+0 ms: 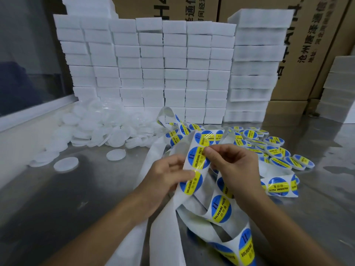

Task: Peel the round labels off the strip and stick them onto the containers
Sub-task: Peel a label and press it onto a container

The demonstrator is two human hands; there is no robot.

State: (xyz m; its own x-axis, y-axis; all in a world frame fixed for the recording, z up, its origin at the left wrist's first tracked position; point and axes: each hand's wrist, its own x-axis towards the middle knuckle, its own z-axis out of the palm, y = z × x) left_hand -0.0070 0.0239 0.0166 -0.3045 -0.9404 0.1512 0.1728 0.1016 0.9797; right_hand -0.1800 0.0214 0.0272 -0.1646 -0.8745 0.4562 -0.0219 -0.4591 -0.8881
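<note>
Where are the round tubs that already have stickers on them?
The stickered tubs lie in a pile on the metal table, right of middle in the head view. They sit just beyond the right hand, in front of the white box stacks.

Two bare forearms came in from the lower edge of the view, one from the lower left and one from the lower right. No sleeve covered either arm as far as the frame showed (the elbows lay outside it). The left hand carried no glove, ring or band. The right hand was equally bare, and its wrist had no watch or strap. The fingernails that showed were short and unpainted.
</note>
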